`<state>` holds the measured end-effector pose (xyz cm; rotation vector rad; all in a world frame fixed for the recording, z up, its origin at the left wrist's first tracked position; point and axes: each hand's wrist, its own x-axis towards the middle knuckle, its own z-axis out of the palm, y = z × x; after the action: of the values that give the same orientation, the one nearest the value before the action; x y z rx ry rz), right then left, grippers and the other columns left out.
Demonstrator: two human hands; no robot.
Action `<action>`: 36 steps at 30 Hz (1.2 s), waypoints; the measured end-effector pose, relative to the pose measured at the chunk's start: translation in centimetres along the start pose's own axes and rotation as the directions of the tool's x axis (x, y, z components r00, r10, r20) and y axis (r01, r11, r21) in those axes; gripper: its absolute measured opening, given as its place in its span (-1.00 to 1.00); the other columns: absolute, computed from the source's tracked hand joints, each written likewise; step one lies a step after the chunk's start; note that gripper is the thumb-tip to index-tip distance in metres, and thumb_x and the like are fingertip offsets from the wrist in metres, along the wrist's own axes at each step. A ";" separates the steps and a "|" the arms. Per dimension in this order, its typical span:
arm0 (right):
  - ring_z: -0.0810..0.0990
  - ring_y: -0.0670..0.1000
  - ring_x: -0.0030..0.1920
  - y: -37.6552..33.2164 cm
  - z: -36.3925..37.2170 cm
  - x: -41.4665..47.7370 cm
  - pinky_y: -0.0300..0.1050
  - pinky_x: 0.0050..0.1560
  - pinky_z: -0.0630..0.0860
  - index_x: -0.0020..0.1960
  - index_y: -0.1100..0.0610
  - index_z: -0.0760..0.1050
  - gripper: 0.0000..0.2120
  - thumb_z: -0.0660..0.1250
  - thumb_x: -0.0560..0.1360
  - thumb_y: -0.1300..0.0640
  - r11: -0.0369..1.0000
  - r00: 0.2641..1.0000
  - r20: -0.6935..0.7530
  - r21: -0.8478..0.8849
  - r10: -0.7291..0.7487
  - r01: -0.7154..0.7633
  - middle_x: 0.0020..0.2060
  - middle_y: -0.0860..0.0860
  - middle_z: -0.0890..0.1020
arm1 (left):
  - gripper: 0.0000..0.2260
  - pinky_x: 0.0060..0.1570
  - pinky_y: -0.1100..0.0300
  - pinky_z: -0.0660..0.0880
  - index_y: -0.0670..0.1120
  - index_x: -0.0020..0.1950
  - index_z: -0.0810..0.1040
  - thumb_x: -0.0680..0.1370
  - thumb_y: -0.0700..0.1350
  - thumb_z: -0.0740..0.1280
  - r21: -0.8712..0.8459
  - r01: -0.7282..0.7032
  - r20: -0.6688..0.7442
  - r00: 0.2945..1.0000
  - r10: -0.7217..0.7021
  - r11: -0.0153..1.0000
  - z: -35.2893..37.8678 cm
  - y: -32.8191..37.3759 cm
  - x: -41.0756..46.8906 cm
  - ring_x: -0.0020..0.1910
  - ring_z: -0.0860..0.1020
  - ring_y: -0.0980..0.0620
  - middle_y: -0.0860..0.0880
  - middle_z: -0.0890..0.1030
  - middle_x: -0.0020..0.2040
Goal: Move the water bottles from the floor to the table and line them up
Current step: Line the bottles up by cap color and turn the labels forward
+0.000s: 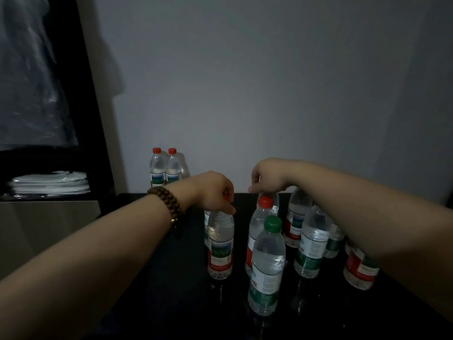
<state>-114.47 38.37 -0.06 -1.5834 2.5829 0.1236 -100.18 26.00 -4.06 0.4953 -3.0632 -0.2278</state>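
Left hand: the left hand point(215, 192) reaches forward with a brown wooden bead bracelet point(166, 204) at the wrist. Its fingers are curled down round the top of a clear plastic water bottle with a red-and-green label point(220, 244), and a sliver of red cap shows between them.

Held bottle: it stands upright on the glossy black table point(152, 278), at the left side of the group. The edge of another bottle point(206, 224) shows just behind it.

Right hand: the right hand point(267, 177) hangs with its fingers bent downward, just above a red-capped clear bottle point(258, 229) and the shoulder of a clear bottle behind that one point(275, 204). I cannot tell whether the fingertips pinch either of them.

Front bottle: a green-capped clear bottle with a green label point(267, 266) stands upright nearest the camera, just in front of the red-capped one.

Right cluster: a green-labelled bottle point(311, 244), a red-labelled bottle point(296, 217) and a second green-labelled bottle point(334, 239) stand close together under the right forearm. A further red-labelled bottle point(359, 266) stands at the right, partly hidden by that arm. The group is bunched, not in a row.

Far bottles: two red-capped bottles by the wall point(165, 168) stand side by side beyond the table's far edge. What they stand on is hidden.

Surroundings: a plain grey wall point(245, 82) is behind the table. At the left, white folded items in plastic point(51, 182) lie on a shelf.
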 end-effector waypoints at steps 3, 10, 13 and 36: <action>0.66 0.09 0.02 0.1 0.3 -0.7 0.09 0.13 0.62 0.16 0.11 0.60 -0.64 0.33 0.59 -0.16 0.998 0.999 0.031 -0.045 0.043 -0.041 0.03 0.07 0.67 | -0.74 -0.03 0.20 0.52 0.07 0.13 0.58 0.51 0.13 0.46 0.009 0.010 -0.036 0.999 -0.010 1.000 0.8 -0.1 -0.5 0.01 0.54 0.08 0.08 0.57 0.04; 0.71 0.04 -0.04 1.4 0.9 -1.2 -0.06 -0.05 0.67 0.06 0.01 0.62 -0.73 0.53 0.45 -0.11 0.982 0.995 0.098 0.189 -0.037 0.018 0.00 0.02 0.69 | -0.69 0.10 0.12 0.57 0.04 0.18 0.57 0.49 0.07 0.50 0.013 0.055 -0.062 0.997 -0.054 0.998 0.3 0.0 -0.7 0.08 0.54 0.03 0.05 0.57 0.10; 0.72 0.06 -0.05 0.8 1.3 -1.0 -0.06 -0.02 0.68 0.06 0.03 0.63 -0.74 0.58 0.42 0.01 0.989 0.988 0.121 0.129 -0.093 0.077 0.00 0.03 0.68 | -0.78 -0.04 0.19 0.55 0.07 0.04 0.58 0.47 0.05 0.52 0.025 0.069 -0.042 0.997 -0.067 0.997 -0.2 0.0 -0.7 0.00 0.56 0.07 0.06 0.58 0.02; 0.72 0.11 -0.08 -1.4 -0.8 2.4 -0.01 -0.08 0.70 0.11 0.20 0.62 -0.82 0.45 0.54 0.15 0.998 0.997 -0.058 0.025 -0.053 0.055 -0.07 0.12 0.69 | -0.93 -0.33 0.32 0.47 0.06 -0.14 0.60 0.51 -0.08 0.45 -0.003 0.329 -0.052 0.943 -0.329 0.944 -1.7 -6.8 -2.6 -0.18 0.61 0.11 0.05 0.62 -0.13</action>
<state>-114.33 35.56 0.41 -1.6697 2.5698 0.0398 -95.53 20.18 -3.42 0.9976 -2.9127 -0.2085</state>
